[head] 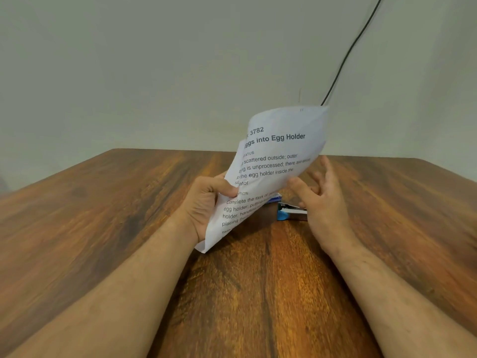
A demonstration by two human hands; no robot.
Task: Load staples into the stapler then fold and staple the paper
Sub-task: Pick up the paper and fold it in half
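Note:
A white printed paper (pixel 276 156) is lifted off the table and curves upward, its lower part folded over. My left hand (pixel 206 202) grips its left edge, thumb on the printed side. My right hand (pixel 320 197) sits just right of the sheet with fingers spread and relaxed; the thumb tip touches the paper's right edge. A blue and silver stapler (pixel 290 211) lies on the table below the paper, partly hidden behind my right hand. A small blue and white box (pixel 275 198) peeks out under the sheet's lower edge.
The wooden table (pixel 103 215) stretches wide on both sides, ending at a pale wall. A black cable (pixel 353 47) hangs down the wall behind the paper.

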